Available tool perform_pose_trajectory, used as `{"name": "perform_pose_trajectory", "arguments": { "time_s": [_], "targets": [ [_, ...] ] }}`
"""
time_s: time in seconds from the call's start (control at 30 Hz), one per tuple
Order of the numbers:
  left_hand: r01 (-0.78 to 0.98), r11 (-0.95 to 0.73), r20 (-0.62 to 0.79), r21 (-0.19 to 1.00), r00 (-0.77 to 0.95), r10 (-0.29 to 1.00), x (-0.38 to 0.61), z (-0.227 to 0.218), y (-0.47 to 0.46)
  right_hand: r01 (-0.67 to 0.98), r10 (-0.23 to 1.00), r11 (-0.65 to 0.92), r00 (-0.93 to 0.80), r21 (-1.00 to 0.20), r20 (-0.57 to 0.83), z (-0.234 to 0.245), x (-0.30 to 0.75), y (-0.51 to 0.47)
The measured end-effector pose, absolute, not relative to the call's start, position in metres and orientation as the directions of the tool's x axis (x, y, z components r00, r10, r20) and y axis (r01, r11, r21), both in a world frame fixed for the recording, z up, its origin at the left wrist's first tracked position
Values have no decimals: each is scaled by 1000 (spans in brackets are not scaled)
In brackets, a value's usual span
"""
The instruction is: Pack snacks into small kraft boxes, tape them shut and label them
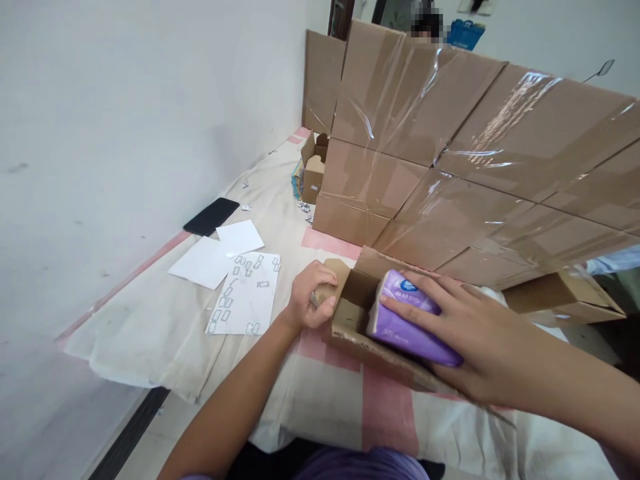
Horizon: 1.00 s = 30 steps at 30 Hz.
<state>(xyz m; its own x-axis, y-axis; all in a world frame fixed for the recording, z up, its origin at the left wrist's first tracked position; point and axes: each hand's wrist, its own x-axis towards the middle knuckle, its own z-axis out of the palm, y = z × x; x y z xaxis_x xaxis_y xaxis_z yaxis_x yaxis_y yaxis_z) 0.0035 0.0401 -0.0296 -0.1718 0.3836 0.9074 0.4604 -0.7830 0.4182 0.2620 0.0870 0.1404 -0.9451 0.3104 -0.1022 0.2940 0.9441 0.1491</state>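
Head view, step in hand: judged to be the handling of a purple pack (400,331) at the mouth of an open carton (375,361); whether it is going in or coming out cannot be told.
Purple pack, location: inside the carton walls, tilted, its upper part above the near rim; a gap shows between it and the carton's left end.
Head view, demand of the next move: judged to call for a level, gentle hold on the soft-looking pack, the carton's left end kept steady and the pack clear of the rough near rim.
Left hand (313,293), pose: forearm slopes up and rightward from the lower edge; knuckles uppermost, fingers curled.
Left grip: closed on the end flap (339,275).
Right hand (465,327), pose: forearm enters from the lower right, pointing left; fingers extended across the pack's upper face, thumb low on the near side and partly hidden.
Right grip: grasping the purple pack; firmness cannot be told.
Cloth-covered table (150,340), surroundings: marked paper (250,293) and dark flat device (212,217) lie left of the carton; a taped carton stack (465,147) stands behind it.
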Motion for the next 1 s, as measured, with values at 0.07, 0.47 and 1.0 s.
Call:
{"name": "perform_pose_trajectory", "arguments": {
  "time_s": [0.07, 0.47, 1.0],
  "targets": [
    [467, -779, 907, 418, -163, 389, 4, -30, 40, 295, 302, 953, -941, 63, -154, 134, 257, 81],
    [488, -770, 911, 410, -178, 372, 6, -30, 37, 247, 284, 941, -948, 230, -144, 93, 245, 74],
    [505, -758, 908, 413, -167, 384, 5, -26, 38, 345, 440, 894, -792, 285, -422, 60, 209, 69]
  ]
}}
